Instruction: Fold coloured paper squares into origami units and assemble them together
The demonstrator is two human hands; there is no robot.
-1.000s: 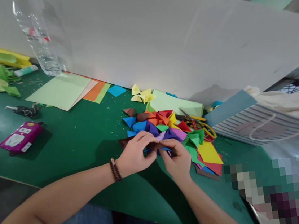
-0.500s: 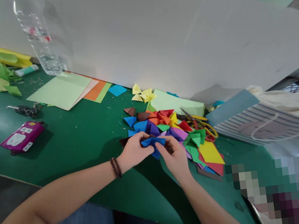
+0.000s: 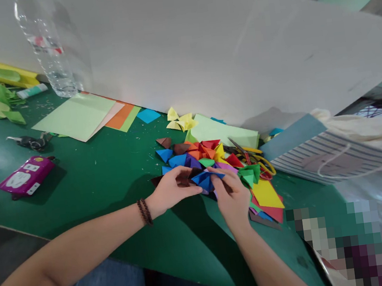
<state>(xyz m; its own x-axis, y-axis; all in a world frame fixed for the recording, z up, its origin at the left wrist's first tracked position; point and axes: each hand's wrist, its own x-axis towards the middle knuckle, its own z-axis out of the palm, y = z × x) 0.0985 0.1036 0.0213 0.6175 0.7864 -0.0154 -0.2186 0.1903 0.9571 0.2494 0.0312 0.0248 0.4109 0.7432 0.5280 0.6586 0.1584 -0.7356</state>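
Note:
A blue folded paper piece (image 3: pixel 204 180) is pinched between the thumb and fingers of my right hand (image 3: pixel 232 191), its pointed end toward the left. My left hand (image 3: pixel 172 189) lies just left of it, thumb and fingers apart; the thumb tip comes up to the paper's lower edge, and I cannot tell if they touch. Behind both hands spreads a pile of folded paper pieces (image 3: pixel 179 160) in blue, brown, red, orange, purple and green. Part of that pile is hidden by my fingers.
Scissors (image 3: pixel 248 154) lie by the pile, with yellow paper sheets (image 3: pixel 268 193) nearer me. A striped bag (image 3: pixel 304 154) stands right. Pale green paper (image 3: pixel 76 117), a water bottle (image 3: pixel 52 62), a glue stick (image 3: pixel 32 91), keys (image 3: pixel 32 142) and a purple packet (image 3: pixel 28 177) are left.
My right hand has moved slightly right with the blue paper piece. My left fingers have spread away from the paper, which now shows a wider folded shape.

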